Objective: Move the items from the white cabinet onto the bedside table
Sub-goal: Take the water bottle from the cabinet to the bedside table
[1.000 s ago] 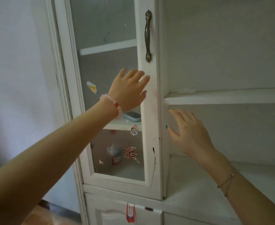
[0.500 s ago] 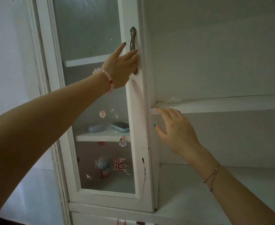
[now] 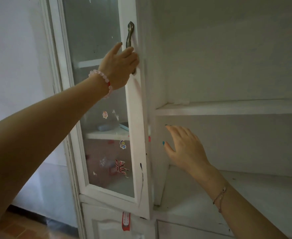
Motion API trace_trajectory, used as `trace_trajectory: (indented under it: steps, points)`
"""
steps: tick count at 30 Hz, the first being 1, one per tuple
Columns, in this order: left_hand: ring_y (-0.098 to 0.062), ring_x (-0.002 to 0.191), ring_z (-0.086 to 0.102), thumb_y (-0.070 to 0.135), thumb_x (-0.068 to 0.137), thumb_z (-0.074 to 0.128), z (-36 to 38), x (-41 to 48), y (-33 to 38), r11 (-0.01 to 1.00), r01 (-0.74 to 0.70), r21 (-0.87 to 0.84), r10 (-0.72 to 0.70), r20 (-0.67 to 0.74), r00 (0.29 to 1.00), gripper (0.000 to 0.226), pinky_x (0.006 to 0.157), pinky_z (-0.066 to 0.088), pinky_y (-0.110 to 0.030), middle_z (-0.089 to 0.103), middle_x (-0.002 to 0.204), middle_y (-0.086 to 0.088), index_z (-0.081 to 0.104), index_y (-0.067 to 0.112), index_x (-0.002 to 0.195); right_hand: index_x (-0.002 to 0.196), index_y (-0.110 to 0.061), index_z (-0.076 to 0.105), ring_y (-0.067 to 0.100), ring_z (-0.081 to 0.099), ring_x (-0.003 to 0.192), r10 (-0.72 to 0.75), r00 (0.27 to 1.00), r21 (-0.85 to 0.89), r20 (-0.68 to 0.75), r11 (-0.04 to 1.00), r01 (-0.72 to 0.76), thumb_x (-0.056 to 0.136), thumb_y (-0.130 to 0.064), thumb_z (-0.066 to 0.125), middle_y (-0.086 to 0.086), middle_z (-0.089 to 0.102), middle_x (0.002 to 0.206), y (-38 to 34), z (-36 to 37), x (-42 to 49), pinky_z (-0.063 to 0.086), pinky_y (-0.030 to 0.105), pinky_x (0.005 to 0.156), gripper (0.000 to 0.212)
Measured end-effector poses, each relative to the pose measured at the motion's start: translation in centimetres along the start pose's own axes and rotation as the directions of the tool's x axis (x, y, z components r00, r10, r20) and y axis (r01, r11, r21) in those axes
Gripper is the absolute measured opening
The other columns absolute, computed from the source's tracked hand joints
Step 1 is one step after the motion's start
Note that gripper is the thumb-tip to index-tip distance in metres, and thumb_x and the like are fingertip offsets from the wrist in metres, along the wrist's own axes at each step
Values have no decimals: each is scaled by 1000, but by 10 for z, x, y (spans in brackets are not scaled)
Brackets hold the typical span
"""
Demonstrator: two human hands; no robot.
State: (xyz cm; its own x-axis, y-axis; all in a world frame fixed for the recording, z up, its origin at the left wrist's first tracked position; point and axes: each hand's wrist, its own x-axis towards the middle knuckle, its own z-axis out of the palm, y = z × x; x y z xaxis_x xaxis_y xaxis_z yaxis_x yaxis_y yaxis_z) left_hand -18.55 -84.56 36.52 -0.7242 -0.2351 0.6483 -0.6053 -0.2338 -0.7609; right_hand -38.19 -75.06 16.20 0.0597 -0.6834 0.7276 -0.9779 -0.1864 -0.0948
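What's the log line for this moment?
left hand: holds door handle | right hand: open, below shelf | items: behind glass door

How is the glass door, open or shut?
Seemingly slightly ajar: the glass door stands off the frame at its handle side; left hand grips the handle.

A home room: stickered white cabinet (image 3: 138, 135), tiled floor (image 3: 21, 226).

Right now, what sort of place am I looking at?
Probably a lived-in room at home, maybe a bedroom: a tall white cabinet with open shelves, a glass door dotted with cartoon stickers, and small household items behind the glass.
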Motion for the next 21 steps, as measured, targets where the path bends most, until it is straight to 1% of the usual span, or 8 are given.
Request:
trace_trajectory:
  steps: [2, 4, 8, 10, 12, 15, 18, 21]
  points:
    - [-28, 129, 41, 12, 84, 52, -6, -12, -9, 997, 7, -81, -8, -11, 1000, 42, 108, 29, -49, 54, 129, -9, 50, 4, 126, 142, -18, 30, 17, 36, 128, -28, 999, 29, 23, 999, 27, 94, -36, 41, -1, 41, 141, -6, -4, -6, 29, 32, 104, 53]
    - [-30, 126, 44, 7, 81, 56, -15, -24, -18, 991, 24, -130, -28, -32, 999, 43, 106, 32, -51, 57, 125, -13, 52, 1, 123, 142, -19, 29, 17, 35, 128, -62, 997, 67, 42, 996, 59, 94, -36, 40, -2, 40, 142, -16, -8, -9, 28, 30, 104, 53]
    - [-33, 129, 42, 2, 82, 51, -33, -49, -35, 971, 74, -228, -81, -19, 997, 44, 107, 28, -53, 55, 127, -16, 51, -1, 126, 140, -19, 34, 20, 36, 129, -85, 994, 158, 64, 985, 74, 92, -36, 45, 2, 42, 142, -41, -5, -13, 32, 35, 105, 52]
    - [-34, 126, 45, 1, 82, 51, -43, -63, -47, 966, 64, -252, -75, -34, 997, 41, 105, 30, -55, 57, 124, -18, 52, -2, 122, 139, -18, 35, 20, 37, 129, -105, 993, 179, 55, 979, 93, 92, -37, 47, 3, 43, 141, -55, -4, -17, 34, 37, 106, 52]
    - [-35, 124, 46, 2, 83, 51, -49, -79, -62, 966, 54, -252, -66, -39, 997, 38, 103, 34, -54, 57, 122, -18, 51, -2, 120, 140, -19, 33, 19, 35, 131, -117, 991, 189, 61, 977, 103, 92, -39, 45, 1, 40, 143, -69, -4, -21, 32, 37, 108, 53]
    - [-34, 127, 42, 6, 85, 49, -51, -104, -82, 965, 64, -256, -74, -30, 997, 39, 103, 35, -53, 54, 125, -17, 48, 1, 123, 141, -19, 33, 18, 33, 132, -131, 990, 202, 57, 972, 117, 92, -39, 46, 1, 40, 144, -91, -5, -25, 30, 37, 110, 54]
    - [-31, 130, 39, 4, 83, 48, -52, -132, -104, 950, 81, -300, -97, -39, 995, 40, 102, 36, -50, 52, 128, -15, 48, 2, 123, 140, -17, 35, 20, 34, 132, -132, 990, 191, 48, 974, 120, 91, -35, 48, 2, 42, 142, -114, -7, -30, 28, 39, 109, 53]
    - [-32, 131, 39, 2, 85, 45, -47, -163, -129, 935, 96, -342, -120, -50, 991, 38, 102, 36, -48, 51, 129, -16, 50, 1, 122, 140, -18, 34, 20, 33, 133, -125, 991, 162, 49, 980, 116, 91, -36, 47, 1, 41, 143, -141, -5, -36, 27, 36, 108, 53]
